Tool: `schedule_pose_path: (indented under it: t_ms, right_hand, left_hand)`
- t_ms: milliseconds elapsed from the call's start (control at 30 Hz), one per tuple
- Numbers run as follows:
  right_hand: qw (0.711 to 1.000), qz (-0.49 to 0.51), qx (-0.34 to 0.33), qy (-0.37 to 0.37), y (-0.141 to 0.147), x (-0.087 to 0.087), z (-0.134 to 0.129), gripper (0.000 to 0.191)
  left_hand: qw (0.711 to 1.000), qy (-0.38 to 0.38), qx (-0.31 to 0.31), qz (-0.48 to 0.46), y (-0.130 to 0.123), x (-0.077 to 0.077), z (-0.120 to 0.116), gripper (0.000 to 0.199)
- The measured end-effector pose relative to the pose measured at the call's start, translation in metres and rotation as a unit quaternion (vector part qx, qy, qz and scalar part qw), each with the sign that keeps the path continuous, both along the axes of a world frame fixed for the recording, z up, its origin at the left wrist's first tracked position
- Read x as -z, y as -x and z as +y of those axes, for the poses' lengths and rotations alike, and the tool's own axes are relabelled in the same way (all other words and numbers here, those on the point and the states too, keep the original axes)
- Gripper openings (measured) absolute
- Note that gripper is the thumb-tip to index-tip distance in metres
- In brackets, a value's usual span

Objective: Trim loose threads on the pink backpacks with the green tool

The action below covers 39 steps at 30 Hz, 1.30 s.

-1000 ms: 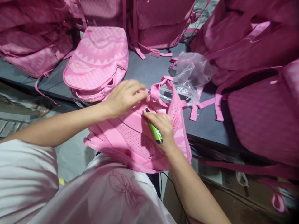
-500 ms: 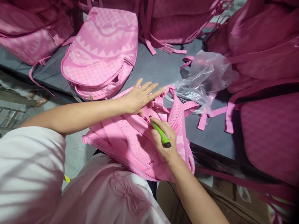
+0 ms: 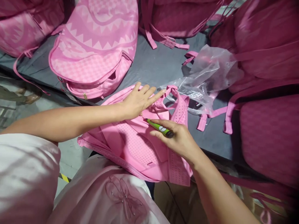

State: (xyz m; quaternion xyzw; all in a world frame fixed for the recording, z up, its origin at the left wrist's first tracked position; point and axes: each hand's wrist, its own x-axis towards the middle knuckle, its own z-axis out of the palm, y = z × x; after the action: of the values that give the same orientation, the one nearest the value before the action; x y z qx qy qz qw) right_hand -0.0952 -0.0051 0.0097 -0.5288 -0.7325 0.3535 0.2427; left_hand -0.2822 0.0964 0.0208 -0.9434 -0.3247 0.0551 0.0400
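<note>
A pink backpack [image 3: 137, 141] lies in front of me with its perforated back side up, partly over the table edge and against my lap. My left hand [image 3: 136, 101] presses on its upper part, fingers spread and flat, the thumb bent near the tool's tip. My right hand [image 3: 176, 135] is closed around a green pen-shaped tool [image 3: 160, 127] with a black end. The tool's dark tip meets the pink fabric beside my left thumb; its exact kind I cannot make out. A strap loop [image 3: 173, 88] stands up just beyond my left fingertips.
A patterned pink backpack [image 3: 95, 49] lies at the back left, another [image 3: 21, 34] farther left. Darker pink backpacks [image 3: 271, 133] crowd the right and back of the grey table [image 3: 156, 67]. A crumpled clear plastic bag [image 3: 212, 70] and loose straps [image 3: 227, 121] lie right of my backpack.
My right hand has turned, so the green tool lies flatter and its tip has shifted slightly left. My left hand stays on the backpack. The view has shifted a little.
</note>
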Motion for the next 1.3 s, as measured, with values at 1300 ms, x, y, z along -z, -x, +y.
schedule_pose_path:
  t_ms: [1300]
  right_hand:
    - [0.980,-0.177,-0.079,-0.031,0.039,-0.022,0.022,0.030]
  left_hand:
    - [0.990,0.119,-0.074,0.010,0.018,-0.014,0.015,0.095]
